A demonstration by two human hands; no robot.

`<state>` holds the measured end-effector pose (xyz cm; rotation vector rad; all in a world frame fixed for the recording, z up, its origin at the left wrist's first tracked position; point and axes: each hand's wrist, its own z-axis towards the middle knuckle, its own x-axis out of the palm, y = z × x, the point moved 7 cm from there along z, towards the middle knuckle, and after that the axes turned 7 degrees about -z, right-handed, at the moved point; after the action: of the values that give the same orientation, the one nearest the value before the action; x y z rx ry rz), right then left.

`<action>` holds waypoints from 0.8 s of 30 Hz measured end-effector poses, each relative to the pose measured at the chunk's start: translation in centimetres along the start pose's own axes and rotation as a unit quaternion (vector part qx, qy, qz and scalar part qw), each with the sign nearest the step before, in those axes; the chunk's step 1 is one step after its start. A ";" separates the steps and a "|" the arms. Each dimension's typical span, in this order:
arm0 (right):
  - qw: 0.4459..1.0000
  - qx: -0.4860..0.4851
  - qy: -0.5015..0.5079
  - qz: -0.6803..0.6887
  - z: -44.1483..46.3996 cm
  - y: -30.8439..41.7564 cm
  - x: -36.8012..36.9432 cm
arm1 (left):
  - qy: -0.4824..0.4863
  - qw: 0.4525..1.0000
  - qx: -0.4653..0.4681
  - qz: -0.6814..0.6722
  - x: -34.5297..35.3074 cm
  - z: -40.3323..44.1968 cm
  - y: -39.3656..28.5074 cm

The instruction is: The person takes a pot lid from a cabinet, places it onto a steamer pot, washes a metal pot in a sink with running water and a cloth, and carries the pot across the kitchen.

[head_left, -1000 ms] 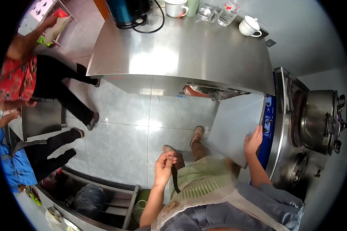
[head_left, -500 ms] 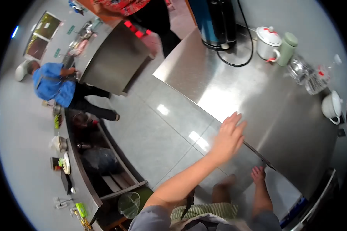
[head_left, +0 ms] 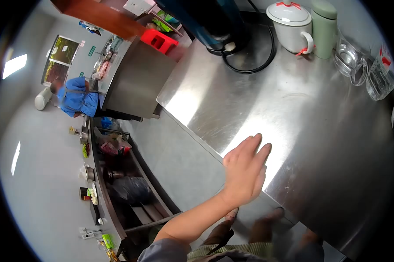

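My left hand (head_left: 247,170) is over the near edge of the stainless steel counter (head_left: 302,118). It is open, with its fingers stretched out and nothing in them. Whether it touches the steel I cannot tell. My right hand (head_left: 309,239) appears only as a dim, blurred shape low by the counter's edge, and its fingers do not show clearly. Toward the back of the counter are a dark blue and black electric kettle (head_left: 205,24) with a black cord (head_left: 260,67), a white lidded mug (head_left: 288,32) with red ribbon, and a green bottle (head_left: 323,32).
Glass cups (head_left: 350,61) stand by the wall at the right. Across the floor (head_left: 162,153), a person in blue (head_left: 79,96) stands by another steel counter (head_left: 138,83). A dark shelf unit (head_left: 131,174) lines the left, and a red stool (head_left: 159,40) is at the back.
The view has come closer to the counter and turned. My left hand now reaches further over its edge. My right hand has become dim and blurred. The person in red has left view.
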<state>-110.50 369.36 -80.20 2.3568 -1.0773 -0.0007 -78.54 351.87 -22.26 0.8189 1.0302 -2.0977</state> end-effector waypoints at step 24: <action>0.996 0.011 0.011 0.092 3.5 -3.9 0.0 | 0.046 0.997 -0.008 0.054 2.4 -0.5 0.4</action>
<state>-108.51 369.73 -85.06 2.2628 -1.2851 0.1052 -79.48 351.39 -24.46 0.9496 1.0260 -1.9738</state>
